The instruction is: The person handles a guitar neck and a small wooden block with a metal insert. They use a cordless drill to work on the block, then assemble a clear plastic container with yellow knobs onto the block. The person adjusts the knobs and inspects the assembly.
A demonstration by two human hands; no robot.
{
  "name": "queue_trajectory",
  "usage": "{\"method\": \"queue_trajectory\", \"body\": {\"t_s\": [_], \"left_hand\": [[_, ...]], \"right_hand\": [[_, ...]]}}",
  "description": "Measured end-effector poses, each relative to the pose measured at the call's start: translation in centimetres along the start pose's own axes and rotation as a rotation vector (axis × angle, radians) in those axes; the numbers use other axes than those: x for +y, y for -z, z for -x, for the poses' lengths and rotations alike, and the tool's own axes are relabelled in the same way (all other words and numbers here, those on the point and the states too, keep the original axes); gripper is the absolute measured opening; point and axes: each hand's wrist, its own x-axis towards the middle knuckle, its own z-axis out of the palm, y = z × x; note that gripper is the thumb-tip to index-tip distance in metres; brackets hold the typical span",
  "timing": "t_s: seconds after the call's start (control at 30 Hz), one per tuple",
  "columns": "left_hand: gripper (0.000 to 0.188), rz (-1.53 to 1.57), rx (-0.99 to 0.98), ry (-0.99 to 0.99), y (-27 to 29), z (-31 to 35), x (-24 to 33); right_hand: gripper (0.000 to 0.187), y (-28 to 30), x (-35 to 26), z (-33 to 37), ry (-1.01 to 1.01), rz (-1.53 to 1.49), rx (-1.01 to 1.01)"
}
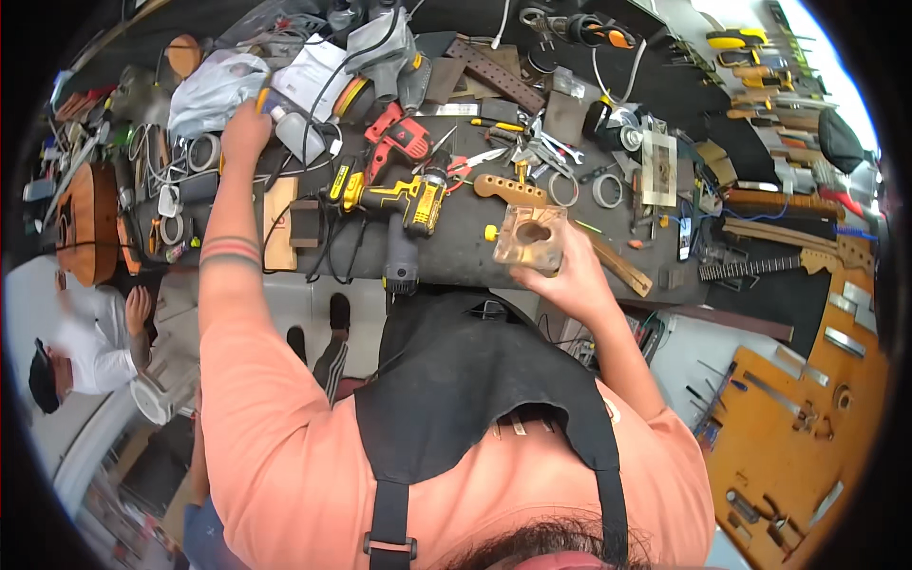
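My right hand point(575, 275) grips a clear, amber-tinted block point(518, 249) with a round hole and a yellow knob on its left side, held above the bench's front edge. Beneath it lies a wooden guitar neck point(619, 264), partly covered by the block and hand. My left arm stretches to the back left, where my left hand point(245, 135) is closed beside a crumpled plastic bag point(214, 90). A small orange-yellow piece point(262, 99) shows at its fingertips; what the hand holds is mostly hidden. A yellow and black cordless drill point(404, 199) lies between my arms.
Behind the drill lies a red power tool point(397, 141); a grey cylindrical tool point(400, 255) reaches the front edge. Pliers point(489, 157), tape rolls point(562, 189) and cables crowd the bench. A guitar body point(90, 223) stands at left, near a person in white point(100, 328).
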Motion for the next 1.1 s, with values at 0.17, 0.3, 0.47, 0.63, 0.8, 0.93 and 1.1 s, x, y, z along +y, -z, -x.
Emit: {"method": "queue_trajectory", "body": {"t_s": [0.17, 0.3, 0.47, 0.63, 0.8, 0.93, 1.1], "left_hand": [[0.039, 0.303, 0.321, -0.018, 2.6, 0.2, -1.3], [0.028, 0.663, 0.508, -0.231, 4.1, 1.8, -0.9], [0.033, 1.19, 0.647, -0.176, 8.5, 10.2, 1.9], [0.046, 1.796, 0.525, 0.198, 10.8, 27.9, 13.4], [0.011, 1.094, 0.248, -0.356, 7.8, 47.7, 24.7], [0.012, 0.8, -0.067, 0.106, 7.9, 59.5, 23.0], [0.009, 1.058, 0.432, 0.078, 6.3, 68.3, 26.4]], "right_hand": [[0.084, -0.7, 1.2, 0.0, 0.095, 0.048, 0.083], [0.096, -2.1, 5.0, 0.0, 0.001, -0.459, -0.029], [0.091, -2.5, 8.1, -1.1, 0.28, -0.146, -0.052], [0.079, -2.0, 7.1, -1.7, 0.637, 0.244, -0.103], [0.07, -5.3, 7.1, -1.5, 1.016, 0.235, -0.102], [0.058, -9.7, 8.7, -0.6, 1.174, 0.329, -0.183], [0.058, -14.6, 9.3, 3.9, 1.347, 0.219, -0.382]]}}
